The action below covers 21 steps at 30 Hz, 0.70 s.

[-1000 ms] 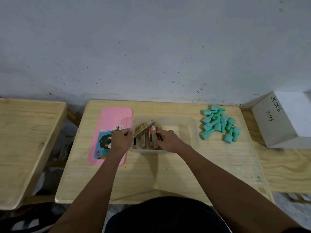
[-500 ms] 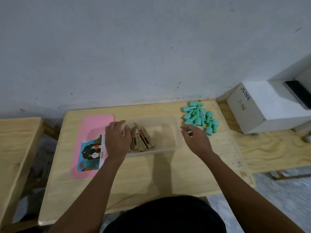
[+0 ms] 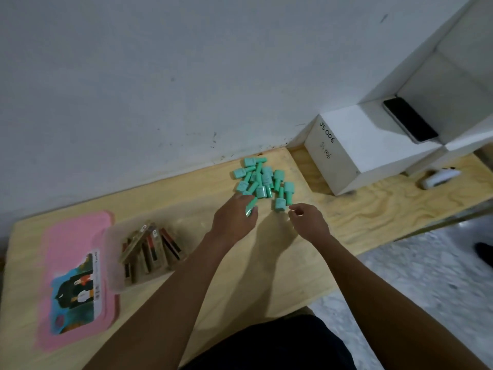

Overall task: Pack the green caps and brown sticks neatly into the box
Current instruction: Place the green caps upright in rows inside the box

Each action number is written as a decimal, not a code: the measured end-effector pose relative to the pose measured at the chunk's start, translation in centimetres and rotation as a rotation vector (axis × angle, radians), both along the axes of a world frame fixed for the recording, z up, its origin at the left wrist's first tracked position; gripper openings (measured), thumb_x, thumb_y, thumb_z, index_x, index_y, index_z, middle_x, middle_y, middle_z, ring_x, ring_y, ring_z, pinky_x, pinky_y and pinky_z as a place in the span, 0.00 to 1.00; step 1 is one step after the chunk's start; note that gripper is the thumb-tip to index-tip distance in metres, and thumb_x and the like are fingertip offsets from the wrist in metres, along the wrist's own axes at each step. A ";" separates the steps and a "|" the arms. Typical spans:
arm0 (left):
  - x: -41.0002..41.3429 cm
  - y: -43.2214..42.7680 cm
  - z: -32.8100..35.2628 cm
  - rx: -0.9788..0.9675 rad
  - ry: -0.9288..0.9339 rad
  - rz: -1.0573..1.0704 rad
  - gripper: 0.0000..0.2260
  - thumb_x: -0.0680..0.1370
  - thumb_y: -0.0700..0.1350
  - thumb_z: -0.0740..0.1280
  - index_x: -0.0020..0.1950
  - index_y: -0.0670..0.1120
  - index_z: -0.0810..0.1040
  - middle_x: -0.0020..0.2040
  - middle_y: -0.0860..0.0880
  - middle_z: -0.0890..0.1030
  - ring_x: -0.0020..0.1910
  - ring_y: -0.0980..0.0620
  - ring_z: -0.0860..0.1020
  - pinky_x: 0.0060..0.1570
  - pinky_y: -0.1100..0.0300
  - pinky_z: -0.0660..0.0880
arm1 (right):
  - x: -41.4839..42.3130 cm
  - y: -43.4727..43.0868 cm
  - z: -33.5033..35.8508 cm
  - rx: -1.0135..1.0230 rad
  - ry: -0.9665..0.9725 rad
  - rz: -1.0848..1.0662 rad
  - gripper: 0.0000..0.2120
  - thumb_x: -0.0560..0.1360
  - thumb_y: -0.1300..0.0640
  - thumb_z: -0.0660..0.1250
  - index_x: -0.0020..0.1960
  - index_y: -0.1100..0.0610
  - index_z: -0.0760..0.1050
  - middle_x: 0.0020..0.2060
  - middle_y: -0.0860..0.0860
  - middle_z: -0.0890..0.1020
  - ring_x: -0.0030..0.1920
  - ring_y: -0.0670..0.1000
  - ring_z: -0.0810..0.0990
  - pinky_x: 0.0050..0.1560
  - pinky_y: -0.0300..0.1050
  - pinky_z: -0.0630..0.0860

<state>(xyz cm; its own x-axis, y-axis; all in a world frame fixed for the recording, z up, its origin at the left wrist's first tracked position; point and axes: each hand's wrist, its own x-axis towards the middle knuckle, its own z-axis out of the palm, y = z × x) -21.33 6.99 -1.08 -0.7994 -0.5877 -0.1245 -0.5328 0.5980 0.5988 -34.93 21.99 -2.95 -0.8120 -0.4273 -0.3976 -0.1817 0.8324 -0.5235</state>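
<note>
Both hands out over the wooden table, at the near edge of the pile of green caps. Left hand palm-down, fingers curled around one green cap that pokes out between them, just on the near side of the pile. Right hand beside it, thumb and forefinger drawn close together in a narrow pinch, tips just short of the nearest cap in the pile; nothing held.

Clear plastic box well to the left of the pile, brown sticks lying inside, leaning unevenly against each other. Pink lid flat on the table, left of the box and touching it. White block marked with handwriting right of the pile, a dark phone resting on top.
</note>
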 end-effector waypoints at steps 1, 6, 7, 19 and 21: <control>-1.2 0.1 -0.2 0.026 -0.124 -0.003 0.19 0.77 0.53 0.62 0.67 0.49 0.73 0.67 0.48 0.73 0.63 0.47 0.74 0.57 0.53 0.74 | -0.6 -0.3 -0.2 0.016 0.005 0.016 0.14 0.77 0.51 0.63 0.62 0.49 0.78 0.59 0.49 0.81 0.57 0.50 0.79 0.53 0.45 0.74; -5.3 0.6 -0.9 -0.012 -0.455 0.041 0.19 0.78 0.49 0.60 0.66 0.41 0.70 0.66 0.42 0.70 0.62 0.42 0.74 0.56 0.50 0.73 | -3.3 -2.5 -0.4 0.112 0.081 0.105 0.13 0.77 0.48 0.60 0.59 0.45 0.78 0.57 0.47 0.81 0.55 0.51 0.79 0.51 0.47 0.76; -5.9 0.7 -0.9 -0.021 -0.466 0.076 0.19 0.78 0.47 0.61 0.66 0.40 0.70 0.66 0.42 0.71 0.61 0.42 0.74 0.56 0.50 0.73 | -3.8 -3.0 -0.4 0.152 0.111 0.138 0.13 0.77 0.47 0.59 0.58 0.45 0.79 0.55 0.47 0.81 0.54 0.51 0.80 0.49 0.47 0.76; -6.6 0.3 -4.0 -0.071 -0.500 0.199 0.09 0.77 0.46 0.64 0.54 0.44 0.78 0.52 0.45 0.81 0.52 0.44 0.80 0.46 0.53 0.74 | -4.7 -5.9 -1.4 0.362 0.147 0.189 0.23 0.75 0.35 0.59 0.48 0.55 0.75 0.42 0.51 0.81 0.43 0.55 0.81 0.43 0.47 0.74; -6.5 -0.1 -4.2 -0.027 -0.495 0.188 0.10 0.75 0.49 0.65 0.53 0.45 0.79 0.51 0.46 0.81 0.50 0.44 0.80 0.42 0.54 0.73 | -4.5 -6.0 -1.5 0.348 0.066 0.159 0.22 0.74 0.35 0.61 0.49 0.55 0.74 0.41 0.51 0.80 0.43 0.54 0.80 0.42 0.46 0.73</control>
